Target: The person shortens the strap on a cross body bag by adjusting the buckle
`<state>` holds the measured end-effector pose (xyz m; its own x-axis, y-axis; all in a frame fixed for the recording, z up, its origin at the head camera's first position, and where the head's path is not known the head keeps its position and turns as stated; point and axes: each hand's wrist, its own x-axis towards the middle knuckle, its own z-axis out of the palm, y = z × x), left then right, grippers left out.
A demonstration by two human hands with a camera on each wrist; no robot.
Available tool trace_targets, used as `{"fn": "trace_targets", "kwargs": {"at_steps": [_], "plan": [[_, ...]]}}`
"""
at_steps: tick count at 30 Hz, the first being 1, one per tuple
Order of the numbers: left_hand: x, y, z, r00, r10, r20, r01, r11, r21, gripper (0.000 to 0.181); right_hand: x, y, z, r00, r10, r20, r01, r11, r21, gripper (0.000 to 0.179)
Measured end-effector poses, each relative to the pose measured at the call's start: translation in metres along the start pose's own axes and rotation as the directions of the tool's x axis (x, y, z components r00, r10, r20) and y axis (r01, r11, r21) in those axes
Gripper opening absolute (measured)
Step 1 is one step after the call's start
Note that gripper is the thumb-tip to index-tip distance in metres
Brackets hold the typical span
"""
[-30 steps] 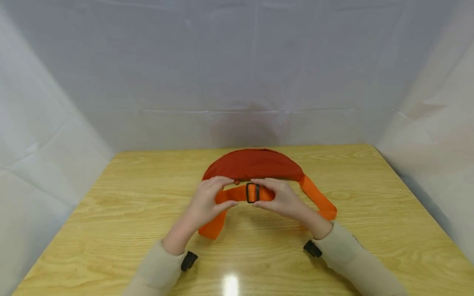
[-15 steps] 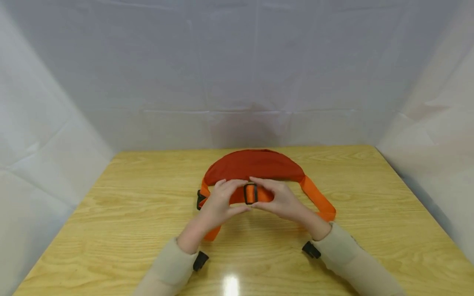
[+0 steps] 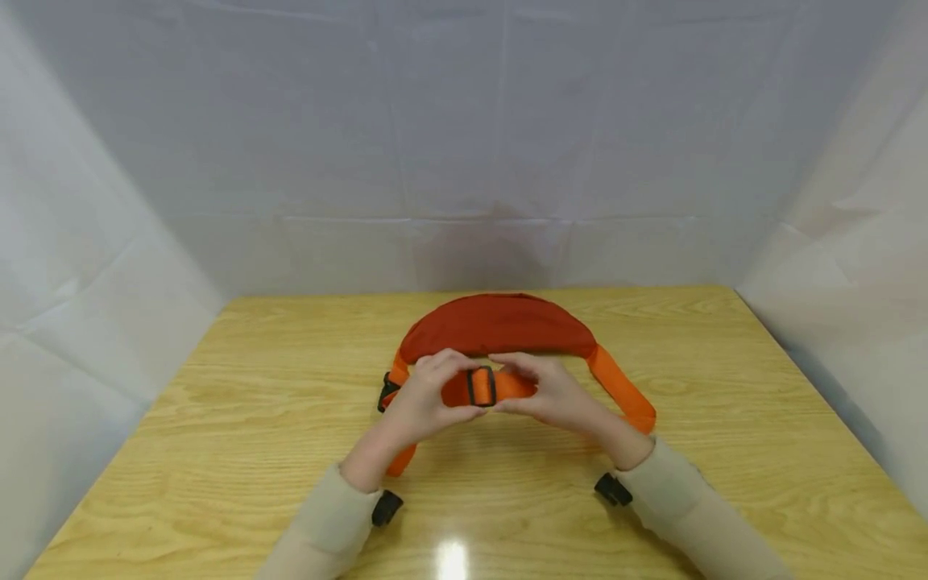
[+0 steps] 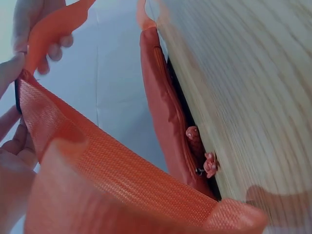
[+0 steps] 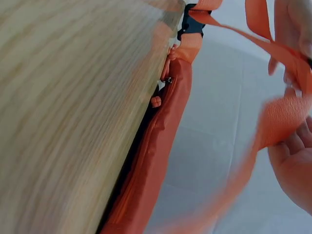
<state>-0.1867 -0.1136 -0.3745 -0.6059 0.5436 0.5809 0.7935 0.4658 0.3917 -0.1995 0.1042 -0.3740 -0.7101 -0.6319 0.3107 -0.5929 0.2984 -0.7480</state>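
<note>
A red waist bag (image 3: 500, 326) lies at the back of the table, its orange strap (image 3: 515, 385) looping toward me. My left hand (image 3: 420, 399) pinches the black slider buckle (image 3: 482, 387) on that strap between thumb and fingers. Just right of the buckle, my right hand (image 3: 558, 395) grips the strap with its thumb below and fingers above. In the left wrist view, the raised strap (image 4: 122, 161) crosses in front of the bag (image 4: 163, 107). Braided zipper pulls (image 4: 209, 165) hang on the bag's zipper side.
A black side-release buckle (image 3: 387, 392) joins the strap to the bag's left end. On the right, an orange strap length (image 3: 622, 387) runs down to the wooden table (image 3: 290, 354). Black clips (image 3: 387, 508) sit at both sleeve cuffs. White sheeting (image 3: 464, 145) stands behind.
My left hand has shifted right along the strap to the slider buckle. That buckle has moved slightly left, away from my right fingertips. The side-release buckle has come into view.
</note>
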Motion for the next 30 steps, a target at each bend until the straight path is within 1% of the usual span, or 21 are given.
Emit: {"fn": "trace_targets", "kwargs": {"at_steps": [3,5,9,14,17,21,24,30], "plan": [[-0.001,-0.001,-0.001,1.000,-0.009,0.012,0.010,1.000,-0.026,0.048,-0.002,0.002,-0.004,0.995,0.092,0.028,-0.093,0.995,0.033,0.050],[-0.002,-0.001,-0.002,1.000,-0.015,0.024,0.016,0.999,-0.041,0.048,-0.002,0.003,-0.006,0.991,0.125,0.040,-0.126,0.991,0.046,0.045],[-0.003,-0.001,-0.002,0.999,-0.020,0.039,0.022,0.998,-0.051,0.048,-0.001,0.004,-0.009,0.991,0.124,0.056,-0.129,0.986,0.102,0.033],[-0.003,0.000,-0.003,0.999,-0.012,0.052,0.015,0.998,-0.055,0.049,0.000,0.006,-0.011,0.990,0.126,0.063,-0.136,0.972,0.193,0.025],[-0.002,0.001,-0.004,0.999,0.012,0.050,-0.008,0.998,-0.065,0.049,0.001,0.007,-0.012,0.991,0.120,0.064,-0.132,0.961,0.242,0.022],[0.001,0.003,-0.004,0.998,0.031,0.046,-0.028,0.997,-0.067,0.049,0.002,0.007,-0.012,0.989,0.127,0.076,-0.144,0.939,0.313,0.019],[0.002,0.003,-0.004,0.999,0.030,0.043,-0.027,0.997,-0.065,0.049,0.003,0.006,-0.012,0.988,0.131,0.080,-0.151,0.920,0.363,0.019],[0.002,0.003,-0.003,0.999,0.030,0.026,-0.028,0.997,-0.075,0.050,0.006,0.009,-0.010,0.991,0.107,0.075,-0.129,0.896,0.425,0.016]]}}
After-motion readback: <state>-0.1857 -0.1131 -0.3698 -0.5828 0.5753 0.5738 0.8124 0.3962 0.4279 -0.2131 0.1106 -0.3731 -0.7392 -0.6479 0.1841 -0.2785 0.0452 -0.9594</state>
